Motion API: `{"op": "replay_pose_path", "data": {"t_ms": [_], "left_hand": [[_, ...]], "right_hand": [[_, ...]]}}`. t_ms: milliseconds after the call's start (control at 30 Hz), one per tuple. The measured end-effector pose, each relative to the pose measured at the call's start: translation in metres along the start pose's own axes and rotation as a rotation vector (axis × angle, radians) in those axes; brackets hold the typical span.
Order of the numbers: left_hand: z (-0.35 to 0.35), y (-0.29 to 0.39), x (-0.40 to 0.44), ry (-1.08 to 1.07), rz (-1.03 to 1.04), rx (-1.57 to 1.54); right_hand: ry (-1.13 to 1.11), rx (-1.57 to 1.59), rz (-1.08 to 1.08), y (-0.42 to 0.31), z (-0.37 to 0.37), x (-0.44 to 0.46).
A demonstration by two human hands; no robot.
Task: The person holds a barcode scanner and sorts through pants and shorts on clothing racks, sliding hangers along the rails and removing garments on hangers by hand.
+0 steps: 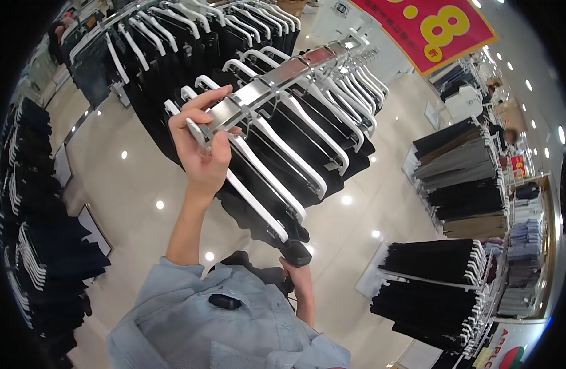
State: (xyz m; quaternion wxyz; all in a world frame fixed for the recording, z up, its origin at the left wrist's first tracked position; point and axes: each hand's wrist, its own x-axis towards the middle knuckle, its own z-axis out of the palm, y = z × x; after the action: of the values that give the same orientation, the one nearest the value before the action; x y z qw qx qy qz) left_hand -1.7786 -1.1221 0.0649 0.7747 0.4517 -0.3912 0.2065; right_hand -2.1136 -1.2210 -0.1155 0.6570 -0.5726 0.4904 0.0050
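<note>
My left hand [203,154] is raised at the near end of a shiny metal clothes rail [258,91], its fingers curled around that end. Black trousers [267,147] hang along the rail from white hangers [264,175]. The nearest hanger slants down to the right, below my left hand. Lower, by my body, my right hand [299,283] is closed around a black hand-held object [295,253] with a blunt, rounded end. Its kind is unclear. That object's end touches or overlaps the bottom edge of the dark cloth; which of these, I cannot tell.
More dark garments [166,58] hang behind the rail. Racks of dark clothes [55,252] line the left side, and trouser racks [430,289] stand at the right. A red and yellow sign [427,31] hangs at the upper right. The glossy tiled floor [135,203] shows between racks.
</note>
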Motion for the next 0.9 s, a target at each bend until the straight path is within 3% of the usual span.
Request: {"op": "replay_pose_path", "data": {"t_ms": [167,300,433,533,633,833,900], "left_hand": [[-0.002,0.017,-0.009,-0.03,-0.154,0.002],[-0.015,0.034,-0.018,-0.1,-0.325,0.2],[-0.007,0.048,-0.021,-0.076,-0.305,0.328],[0.001,0.056,-0.024,-0.03,-0.452,0.381],[0.01,0.059,-0.027,-0.045,-0.377,0.517],[0.017,0.052,-0.03,0.006,-0.487,0.544],[0.021,0.046,-0.036,-0.152,-0.225,0.952]], "right_hand": [[-0.09,-0.024,-0.039,-0.013,0.01,0.008],[-0.156,-0.031,-0.038,-0.018,0.012,0.017],[-0.22,-0.11,-0.067,-0.029,0.005,0.02],[-0.257,-0.183,-0.082,-0.034,-0.004,0.026],[-0.275,-0.176,-0.045,-0.03,-0.011,0.029],[-0.348,-0.173,-0.018,-0.035,-0.034,0.033],[-0.4,-0.22,-0.055,-0.031,-0.046,0.042]]}}
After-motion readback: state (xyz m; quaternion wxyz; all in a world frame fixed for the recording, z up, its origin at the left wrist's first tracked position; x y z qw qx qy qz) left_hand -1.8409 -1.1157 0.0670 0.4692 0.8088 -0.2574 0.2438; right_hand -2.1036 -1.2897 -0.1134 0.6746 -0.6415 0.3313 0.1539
